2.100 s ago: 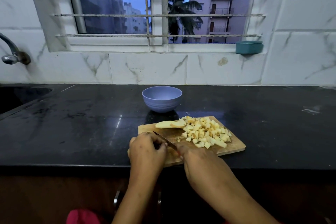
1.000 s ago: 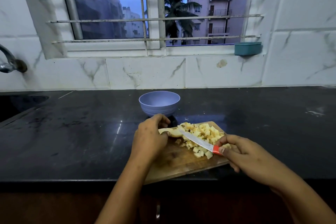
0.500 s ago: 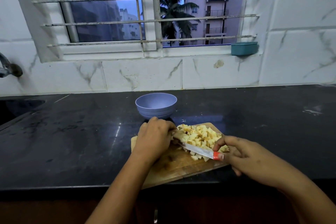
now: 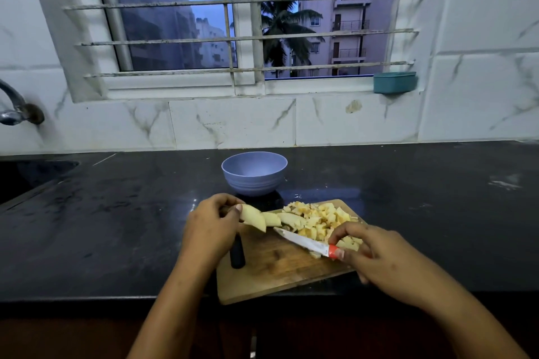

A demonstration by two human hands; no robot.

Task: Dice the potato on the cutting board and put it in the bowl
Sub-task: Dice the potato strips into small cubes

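Pinches one end of a pale potato slice in the left grip, thumb on top and fingers curled under, over the far left corner of the cutting board; cannot tell whether resting on the wood or raised just off it. Has two more uncut slices just to the right, touching one another and running into the heap of diced potato on the far right part of the board. Wraps the right grip round the orange handle of a knife, fingertips pinching close to where the blade begins. Points the blade leftward and away, low over the wood, tip just beside the uncut slices, edge along the near side of the heap. Covers with the left grip the far end of a short black object lying on the board's left side, too dark to name. Has the board on a black counter, near corner close to the front edge. Behind the board and apart from it, upright on the counter: a lilac bowl. At the far left, sunk into the counter, a dark sink, with a metal tap on the marbled wall above. On the ledge of the barred window, toward the right, a small teal tub.
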